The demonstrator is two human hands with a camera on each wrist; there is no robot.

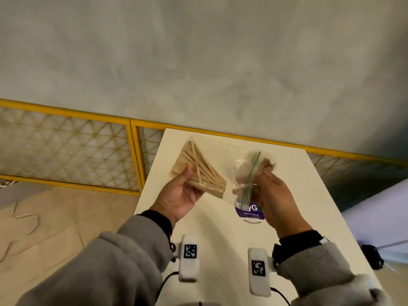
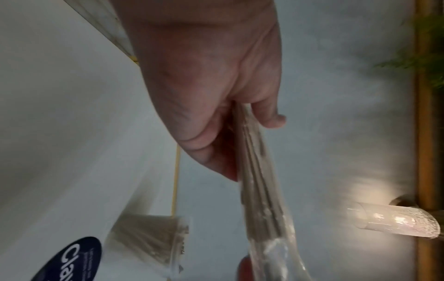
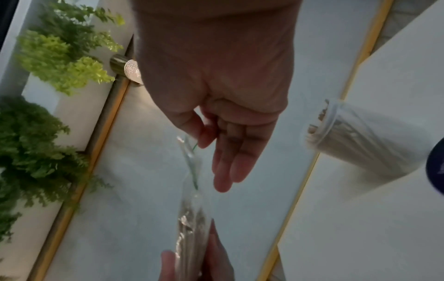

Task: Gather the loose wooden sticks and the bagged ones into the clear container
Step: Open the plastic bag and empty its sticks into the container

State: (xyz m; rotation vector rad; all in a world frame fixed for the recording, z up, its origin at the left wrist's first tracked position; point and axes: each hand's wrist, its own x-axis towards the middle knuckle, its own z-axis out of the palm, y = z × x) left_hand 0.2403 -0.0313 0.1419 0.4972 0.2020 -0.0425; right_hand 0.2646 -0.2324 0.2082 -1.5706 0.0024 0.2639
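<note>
left hand point(image 1: 182, 196) grips bag of wooden sticks point(image 1: 198, 171), held above surface point(image 1: 220, 239) toward its 11 o'clock corner | right hand point(image 1: 272, 196) pinches the bag's green zip end point(image 1: 249, 175), fingers loosely extended | one clear container point(image 1: 254, 184) upright at 1 o'clock, sticks inside | one bag | bare surface at 6 o'clock

A: What lettering shows on the clear container point(image 1: 250, 208)?
B: Its purple label point(image 1: 249, 212) reads "yG", partly hidden; the small line beneath is too blurred.
A: And in the left wrist view?
B: "Cla", cut off.
</note>
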